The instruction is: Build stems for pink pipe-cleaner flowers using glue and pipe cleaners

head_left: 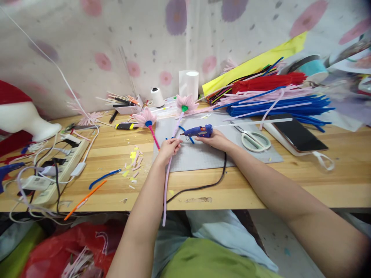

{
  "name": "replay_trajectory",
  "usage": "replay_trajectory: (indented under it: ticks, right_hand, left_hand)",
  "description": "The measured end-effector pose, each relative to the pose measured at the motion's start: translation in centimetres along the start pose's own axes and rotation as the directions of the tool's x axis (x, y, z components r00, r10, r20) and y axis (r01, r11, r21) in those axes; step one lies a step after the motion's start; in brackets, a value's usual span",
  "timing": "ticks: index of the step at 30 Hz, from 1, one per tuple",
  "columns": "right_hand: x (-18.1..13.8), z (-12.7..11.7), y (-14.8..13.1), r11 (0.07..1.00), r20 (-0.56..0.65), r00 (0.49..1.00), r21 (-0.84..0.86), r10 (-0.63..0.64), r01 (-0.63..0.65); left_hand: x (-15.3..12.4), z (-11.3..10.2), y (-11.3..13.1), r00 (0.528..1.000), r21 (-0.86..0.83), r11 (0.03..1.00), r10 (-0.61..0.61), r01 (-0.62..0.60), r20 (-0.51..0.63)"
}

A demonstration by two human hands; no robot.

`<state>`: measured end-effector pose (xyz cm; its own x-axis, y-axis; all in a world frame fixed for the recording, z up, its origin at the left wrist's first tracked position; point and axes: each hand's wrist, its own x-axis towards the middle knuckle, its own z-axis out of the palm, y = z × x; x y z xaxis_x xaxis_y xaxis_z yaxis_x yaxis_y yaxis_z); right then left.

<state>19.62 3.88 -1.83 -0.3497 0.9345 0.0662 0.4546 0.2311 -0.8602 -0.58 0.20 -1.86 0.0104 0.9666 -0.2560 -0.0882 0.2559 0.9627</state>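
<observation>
My left hand (169, 150) is closed in a pinch around a lilac pipe cleaner stem (166, 193), which hangs down past the table's front edge. Above the fingers the stem rises to a pink pipe cleaner flower (186, 102) with a green base. My right hand (214, 139) is wrapped round a blue hot glue gun (199, 131), its nozzle pointing left, close to the stem just above my left fingers. A long clear glue stick (252, 122) sticks out of its back. Left of the stem lies a second pink flower (145, 117) with a blue base and a magenta stem.
A grey mat (197, 160) lies under my hands, with scissors (255, 141) on it. A phone (300, 133) and bundles of blue pipe cleaners (278, 106) lie at the right. A power strip (62, 170) with tangled cables stands left. The glue gun's black cord (203, 187) crosses the front.
</observation>
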Motion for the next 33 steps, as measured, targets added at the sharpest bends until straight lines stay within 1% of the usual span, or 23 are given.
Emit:
replay_trajectory:
  ticks: [6, 15, 20, 22, 29, 33]
  right_hand:
    - [-0.04, -0.05, -0.21, 1.000, -0.017, 1.000, -0.012, 0.021, -0.021]
    - [0.34, 0.15, 0.75, 1.000, 0.042, 0.999, -0.018, -0.005, 0.006]
    - [0.36, 0.05, 0.55, 1.000, -0.023, 1.000, -0.008, 0.000, -0.001]
    - [0.30, -0.04, 0.44, 1.000, -0.027, 1.000, -0.002, 0.006, -0.007]
    - [0.12, -0.14, 0.39, 1.000, 0.055, 0.998, -0.012, -0.008, 0.008]
    - [0.11, -0.18, 0.27, 1.000, 0.011, 1.000, -0.024, 0.015, -0.015]
  left_hand:
    - [-0.03, 0.02, -0.05, 1.000, -0.004, 1.000, -0.004, 0.004, 0.000]
    - [0.11, -0.11, -0.13, 1.000, 0.010, 1.000, -0.017, 0.017, 0.004]
    - [0.00, -0.02, -0.05, 1.000, 0.013, 1.000, -0.012, 0.012, 0.003]
    - [-0.08, 0.02, 0.02, 1.000, 0.014, 1.000, -0.017, 0.017, 0.003]
    - [-0.02, -0.01, -0.03, 1.000, 0.020, 1.000, -0.019, 0.019, 0.002]
    - [-0.02, 0.00, -0.02, 1.000, 0.019, 1.000, -0.015, 0.015, -0.001]
